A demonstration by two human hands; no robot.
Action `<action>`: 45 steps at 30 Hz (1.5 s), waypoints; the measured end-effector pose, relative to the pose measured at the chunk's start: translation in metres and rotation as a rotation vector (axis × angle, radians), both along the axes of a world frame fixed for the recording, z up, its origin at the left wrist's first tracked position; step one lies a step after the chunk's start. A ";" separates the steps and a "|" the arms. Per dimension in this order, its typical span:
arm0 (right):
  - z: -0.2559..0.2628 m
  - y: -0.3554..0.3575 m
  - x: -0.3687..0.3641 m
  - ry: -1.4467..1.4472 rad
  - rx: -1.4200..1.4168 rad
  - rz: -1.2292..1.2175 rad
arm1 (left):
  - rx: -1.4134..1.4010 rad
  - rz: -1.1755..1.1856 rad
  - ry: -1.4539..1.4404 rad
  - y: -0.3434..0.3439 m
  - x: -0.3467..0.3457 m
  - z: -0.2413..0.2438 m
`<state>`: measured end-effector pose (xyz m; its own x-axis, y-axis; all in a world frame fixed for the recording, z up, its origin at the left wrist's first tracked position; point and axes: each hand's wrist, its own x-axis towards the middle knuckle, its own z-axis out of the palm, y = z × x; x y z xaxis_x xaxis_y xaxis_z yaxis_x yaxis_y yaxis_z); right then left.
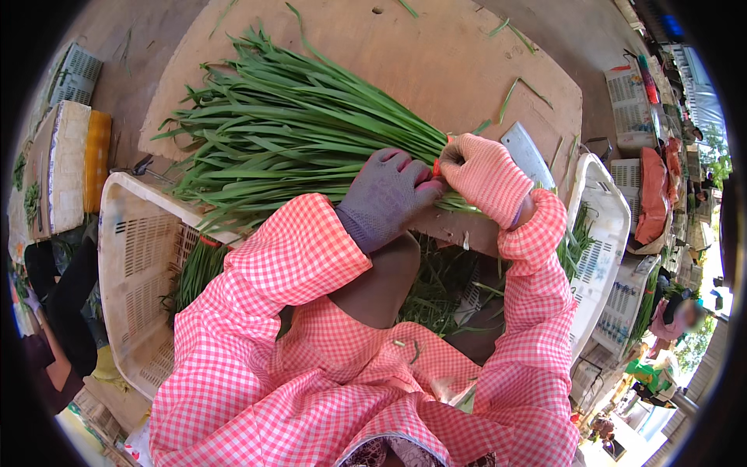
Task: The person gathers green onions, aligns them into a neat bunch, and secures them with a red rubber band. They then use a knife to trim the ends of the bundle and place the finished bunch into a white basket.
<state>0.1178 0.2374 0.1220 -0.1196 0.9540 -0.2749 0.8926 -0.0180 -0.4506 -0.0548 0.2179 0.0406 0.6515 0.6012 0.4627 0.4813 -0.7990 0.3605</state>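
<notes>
A large bunch of long green leaves, probably garlic chives (303, 125), lies on a wooden board (432, 52), its leafy ends fanned to the left. My left hand (394, 190), in a grey and purple glove, presses on the near side of the bunch beside an orange-red tie (436, 167). My right hand (481, 172), in a pink and white knitted glove, closes its fingers on the tie at the bunch's narrow end. Both hands meet there, and the fingertips are partly hidden. Just right of my right hand lies a wide metal blade (527, 153); its handle is not visible.
A white plastic crate (137, 262) with a tied green bunch (198, 268) stands at the left. Another white crate (607, 233) with greens stands at the right. Loose leaves lie below the board's near edge. People sit at both far sides among more crates.
</notes>
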 end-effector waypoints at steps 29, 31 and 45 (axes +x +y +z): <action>0.020 -0.002 0.005 0.193 0.056 -0.164 | -0.009 -0.019 -0.027 -0.012 -0.007 0.004; 0.023 0.000 0.013 0.147 0.086 -0.199 | -0.006 -0.023 -0.031 -0.010 -0.006 0.001; 0.002 -0.029 -0.001 -0.289 0.065 0.151 | -0.042 -0.032 -0.110 -0.008 -0.006 0.002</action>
